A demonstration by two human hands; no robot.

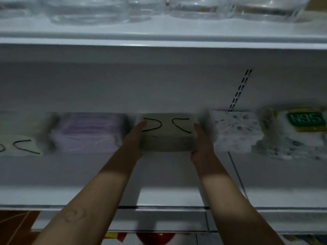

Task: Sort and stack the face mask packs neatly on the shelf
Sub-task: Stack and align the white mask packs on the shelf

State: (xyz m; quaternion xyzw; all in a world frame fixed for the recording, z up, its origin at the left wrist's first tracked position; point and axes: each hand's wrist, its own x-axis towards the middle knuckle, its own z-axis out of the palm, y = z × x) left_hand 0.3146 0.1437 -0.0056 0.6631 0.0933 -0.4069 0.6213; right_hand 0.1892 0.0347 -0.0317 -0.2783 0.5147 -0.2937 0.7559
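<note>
left hand (135,138): fingers (141,126) straight and flat against the left end of the grey pack, pressing it rather than curling round it
right hand (202,143): same deal on the right end, fingers (197,128) laid out straight; the thumb sits low by the front corner, too blurry to say if it hooks under
grey pack (168,138): sandwiched between the two palms, lying flat on the shelf (168,174) toward the back, black ear loops facing up
long axis: runs left-right, parallel to the shelf edge, so the hands are on its short ends
who's nearer: pretty much even, since both are touching it and the pack lies straight ahead between the fingertips
neighbours: purple pack (88,133) just beside the left hand, white spotted pack (235,133) just beside the right hand — tight gaps on both sides
further out: cream pack with black loops (19,147) at far left, N95 pack (306,121) at far right
my guess for next: square it up with the row — push evenly from both ends or it'll skew into a neighbour
</note>
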